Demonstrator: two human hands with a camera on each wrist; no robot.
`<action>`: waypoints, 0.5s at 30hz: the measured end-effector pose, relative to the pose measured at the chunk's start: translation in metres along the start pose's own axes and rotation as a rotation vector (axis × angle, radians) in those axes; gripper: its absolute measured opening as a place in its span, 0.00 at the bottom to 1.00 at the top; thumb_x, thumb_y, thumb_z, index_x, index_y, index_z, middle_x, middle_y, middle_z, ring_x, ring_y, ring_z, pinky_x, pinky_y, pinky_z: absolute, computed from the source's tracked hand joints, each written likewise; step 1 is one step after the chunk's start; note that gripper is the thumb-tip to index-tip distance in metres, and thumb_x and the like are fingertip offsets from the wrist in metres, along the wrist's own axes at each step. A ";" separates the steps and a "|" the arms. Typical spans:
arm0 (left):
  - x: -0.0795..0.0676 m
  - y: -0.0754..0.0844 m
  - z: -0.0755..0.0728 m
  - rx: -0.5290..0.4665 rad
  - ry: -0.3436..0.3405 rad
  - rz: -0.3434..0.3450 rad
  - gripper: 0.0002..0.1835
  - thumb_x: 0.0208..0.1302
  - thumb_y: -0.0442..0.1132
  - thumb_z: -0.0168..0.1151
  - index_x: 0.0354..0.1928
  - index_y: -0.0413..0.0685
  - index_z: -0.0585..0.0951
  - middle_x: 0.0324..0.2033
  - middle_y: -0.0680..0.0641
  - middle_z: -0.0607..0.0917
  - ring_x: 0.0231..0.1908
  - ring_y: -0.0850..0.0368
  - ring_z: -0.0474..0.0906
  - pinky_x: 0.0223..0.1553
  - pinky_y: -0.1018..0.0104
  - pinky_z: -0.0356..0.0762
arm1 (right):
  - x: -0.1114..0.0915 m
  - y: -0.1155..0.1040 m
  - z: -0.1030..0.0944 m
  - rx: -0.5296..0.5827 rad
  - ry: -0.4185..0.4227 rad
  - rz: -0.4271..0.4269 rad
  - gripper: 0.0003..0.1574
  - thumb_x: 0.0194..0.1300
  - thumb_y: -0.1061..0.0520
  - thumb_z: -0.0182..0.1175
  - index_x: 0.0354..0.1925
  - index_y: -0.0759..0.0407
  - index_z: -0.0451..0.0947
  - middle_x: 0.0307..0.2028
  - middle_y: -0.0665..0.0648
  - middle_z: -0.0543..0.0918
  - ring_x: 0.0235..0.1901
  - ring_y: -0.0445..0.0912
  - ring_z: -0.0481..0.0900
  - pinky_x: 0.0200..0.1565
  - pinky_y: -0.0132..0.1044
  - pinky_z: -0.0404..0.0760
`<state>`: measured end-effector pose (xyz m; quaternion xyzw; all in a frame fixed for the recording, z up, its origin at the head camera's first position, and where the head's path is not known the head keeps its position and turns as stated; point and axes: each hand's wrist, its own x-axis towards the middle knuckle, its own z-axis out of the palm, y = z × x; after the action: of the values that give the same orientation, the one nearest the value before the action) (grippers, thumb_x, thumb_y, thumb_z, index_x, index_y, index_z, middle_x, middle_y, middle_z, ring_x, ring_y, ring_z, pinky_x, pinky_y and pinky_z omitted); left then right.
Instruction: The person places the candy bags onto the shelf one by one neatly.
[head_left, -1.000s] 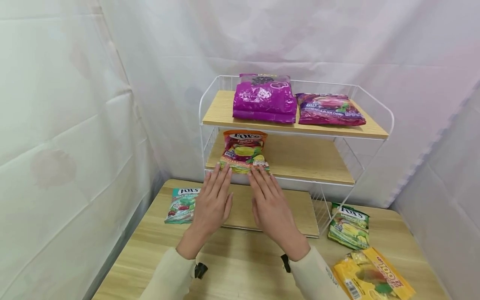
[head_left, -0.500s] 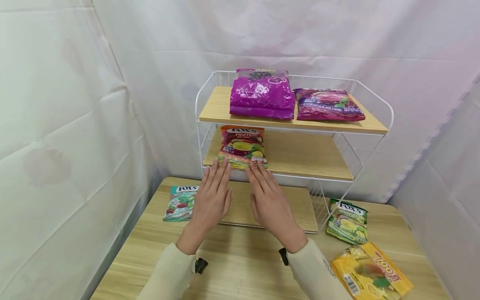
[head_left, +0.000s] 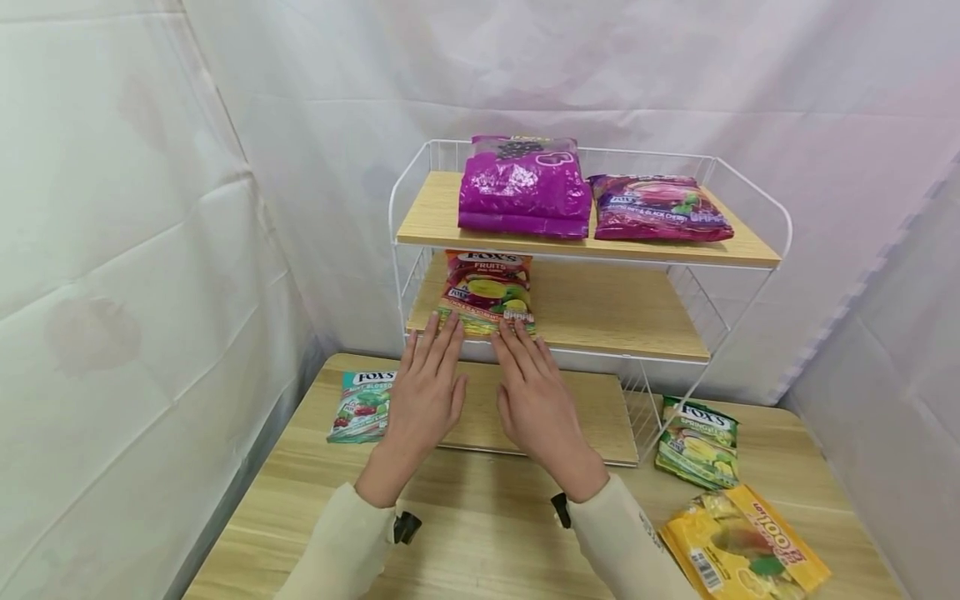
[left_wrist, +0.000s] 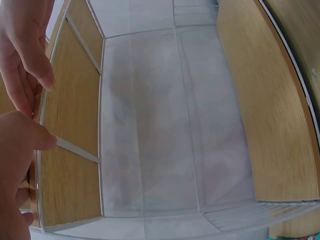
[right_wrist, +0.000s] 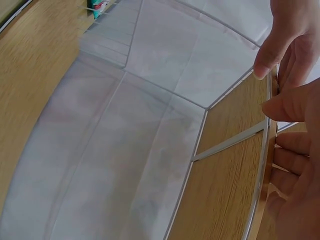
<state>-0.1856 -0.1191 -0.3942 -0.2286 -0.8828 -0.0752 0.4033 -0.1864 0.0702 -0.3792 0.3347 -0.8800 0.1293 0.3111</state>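
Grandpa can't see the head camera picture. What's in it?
A person's left hand and right hand rest at the front of a red bag on the middle shelf. A purple bag and magenta bag lie above; a teal bag, green bag and yellow bag lie on the table.

The red-and-orange FOX'S bag (head_left: 487,289) lies face up on the middle shelf (head_left: 615,308), near its front left corner.

A Fruits bag (head_left: 489,290) lies on the rack's (head_left: 645,337) middle shelf (head_left: 600,304), straight-fingered left grip (head_left: 425,387) and right grip (head_left: 536,387) at its front edge; purple bags (head_left: 525,193) top the rack, a teal bag (head_left: 362,412) left of it, green bag (head_left: 697,448) and yellow bag (head_left: 738,537) right.
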 end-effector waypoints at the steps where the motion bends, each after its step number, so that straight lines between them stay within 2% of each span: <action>1: 0.001 0.001 -0.001 0.009 -0.006 -0.006 0.32 0.67 0.42 0.52 0.69 0.34 0.61 0.70 0.40 0.60 0.70 0.41 0.53 0.67 0.44 0.52 | 0.000 0.000 -0.001 -0.001 0.003 0.001 0.39 0.61 0.61 0.58 0.69 0.67 0.59 0.69 0.63 0.61 0.70 0.55 0.53 0.69 0.50 0.52; 6: 0.004 0.009 -0.005 0.075 -0.031 -0.028 0.36 0.61 0.40 0.61 0.68 0.33 0.63 0.69 0.39 0.62 0.69 0.42 0.53 0.68 0.46 0.52 | 0.005 -0.002 -0.004 0.005 0.023 -0.002 0.37 0.60 0.62 0.60 0.66 0.68 0.64 0.67 0.64 0.65 0.68 0.56 0.58 0.69 0.50 0.53; 13: 0.003 0.016 -0.003 0.077 -0.054 0.012 0.35 0.65 0.45 0.54 0.68 0.30 0.61 0.69 0.35 0.61 0.70 0.41 0.52 0.69 0.48 0.51 | 0.010 -0.003 -0.007 -0.001 0.007 0.005 0.34 0.61 0.62 0.60 0.64 0.69 0.67 0.64 0.66 0.68 0.67 0.57 0.60 0.69 0.47 0.53; 15: 0.003 0.016 -0.002 0.078 -0.058 0.014 0.36 0.65 0.45 0.54 0.68 0.30 0.60 0.69 0.35 0.60 0.70 0.41 0.52 0.69 0.48 0.51 | 0.011 -0.002 -0.007 -0.005 0.011 0.003 0.34 0.61 0.61 0.61 0.64 0.69 0.67 0.64 0.66 0.68 0.67 0.57 0.60 0.69 0.47 0.54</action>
<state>-0.1788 -0.1039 -0.3915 -0.2210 -0.8948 -0.0312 0.3867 -0.1881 0.0662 -0.3672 0.3319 -0.8791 0.1296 0.3166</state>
